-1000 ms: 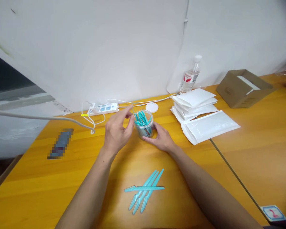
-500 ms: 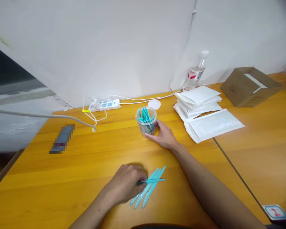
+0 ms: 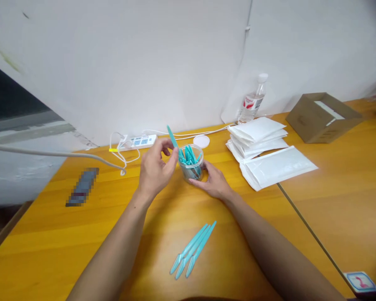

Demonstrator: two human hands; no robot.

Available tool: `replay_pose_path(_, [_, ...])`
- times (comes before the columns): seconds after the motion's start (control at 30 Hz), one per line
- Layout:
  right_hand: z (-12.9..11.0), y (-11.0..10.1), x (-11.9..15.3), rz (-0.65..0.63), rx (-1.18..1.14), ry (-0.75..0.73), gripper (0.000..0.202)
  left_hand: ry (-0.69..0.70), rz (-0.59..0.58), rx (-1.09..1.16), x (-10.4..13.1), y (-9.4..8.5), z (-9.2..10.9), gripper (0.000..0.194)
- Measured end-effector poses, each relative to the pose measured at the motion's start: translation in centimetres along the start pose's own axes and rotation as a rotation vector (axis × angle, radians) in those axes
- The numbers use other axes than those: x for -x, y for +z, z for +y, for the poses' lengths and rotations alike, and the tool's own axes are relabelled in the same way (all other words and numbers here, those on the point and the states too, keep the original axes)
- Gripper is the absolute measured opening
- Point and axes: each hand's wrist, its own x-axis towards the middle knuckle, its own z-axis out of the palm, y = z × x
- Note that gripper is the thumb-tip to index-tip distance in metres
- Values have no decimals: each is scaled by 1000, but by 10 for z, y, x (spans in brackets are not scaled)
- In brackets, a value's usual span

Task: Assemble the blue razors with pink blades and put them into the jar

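— Three teal sticks (image 3: pixel 192 250) lie side by side on the surface (image 3: pixel 81 251), well back from both hands, towards the body. Where is the fourth?

— Pinched in the left hand (image 3: pixel 155 169), fingers closed on its lower part, tip tilted up and away, right at the rim of the clear jar (image 3: pixel 191 167).

— And the jar itself?

— Just to the right of that grip, full of upright teal sticks. The right hand (image 3: pixel 212 182) wraps its base, fingers closed against the wall, so it looks steadied.

— What would make this step go well?

— I'd judge: keep the jar pinned, bring the stick more upright over the mouth, and lower it into a gap between the others instead of pushing against them. Loosen the pinch only once its end is inside the rim; a crowded jar could kick it out.

— Anything close enough to snag?

— The white lid (image 3: pixel 201 141) lies beyond the jar, apart from it; the pouches (image 3: pixel 263 150) are farther right.
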Motion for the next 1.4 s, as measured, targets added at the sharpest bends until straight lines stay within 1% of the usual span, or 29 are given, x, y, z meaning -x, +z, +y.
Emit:
replay_pose_path(0.03, [0, 0, 0, 1, -2, -5, 61, -13, -59, -42, 1, 2, -3, 16])
replay_pose_path(0.07, [0, 0, 0, 1, -4, -10, 61, -34, -90, -73, 3, 2, -6, 19])
replay_pose_path(0.1, [0, 0, -1, -2, -6, -13, 62, -58, -89, -91, 6, -1, -6, 24])
replay_pose_path(0.17, [0, 0, -1, -3, -8, -11, 63, -80, -46, -97, 13, -10, -3, 32])
replay_pose_path(0.2, [0, 0, -1, -5, -8, -7, 63, -75, -58, -85, 17, -15, 1, 29])
replay_pose_path(0.23, [1, 0, -1, -5, -6, -2, 63, -67, -113, -61, 23, -20, 5, 23])
replay_pose_path(0.27, [1, 0, -1, -5, -4, 2, 62, -65, -217, -33, 31, -24, 10, 17])
replay_pose_path(0.3, [2, 0, -1, -4, -2, 5, 62, -71, -367, -13, 42, -25, 14, 15])
replay_pose_path(0.37, [2, 0, 0, -3, 3, 7, 62, -117, -733, -38, 67, -22, 20, 21])
replay_pose_path(0.4, [2, 1, 0, -4, 5, 7, 62, -139, -890, -94, 82, -18, 22, 23])
replay_pose_path(0.43, [2, 1, 0, -4, 6, 7, 61, -157, -992, -159, 95, -14, 23, 23])
replay_pose_path(0.47, [2, 1, 0, -4, 8, 7, 61, -170, -1060, -213, 107, -8, 23, 20])
replay_pose_path(0.5, [2, 1, 0, -5, 8, 6, 61, -182, -1095, -252, 117, -4, 23, 18])
replay_pose_path(0.53, [1, 0, 0, -5, 7, 7, 60, -197, -1108, -279, 123, 0, 22, 15])
replay_pose_path(0.6, [1, 0, 0, -3, 5, 9, 60, -231, -1085, -329, 127, 4, 19, 15])
replay_pose_path(0.67, [1, 0, 0, -3, 4, 10, 60, -254, -1031, -398, 124, 4, 18, 18])
replay_pose_path(0.73, [1, 0, 1, -3, 2, 8, 60, -251, -1006, -451, 119, 4, 17, 21])
replay_pose_path(0.87, [0, 0, 1, -4, -3, 3, 58, -267, -1042, -486, 114, 8, 15, 21])
replay_pose_path(0.97, [-1, -1, 1, -3, -3, 2, 59, -290, -1042, -467, 113, 10, 13, 17])
replay_pose_path(1.03, [-1, -1, 1, -8, -1, 6, 59, -267, -1035, -442, 112, 7, 13, 17])
replay_pose_path(1.13, [-1, -1, 0, -16, 0, 9, 60, -203, -1028, -420, 110, -3, 16, 20])
replay_pose_path(1.23, [-1, -2, 0, -14, -1, 5, 59, -151, -1075, -428, 113, -10, 16, 19])
replay_pose_path(1.3, [-1, -2, 0, -11, -2, -1, 59, -147, -1111, -441, 116, -10, 13, 17])
replay_pose_path(1.4, [-1, -2, 0, -12, -1, -2, 59, -185, -1103, -426, 121, -7, 5, 13])
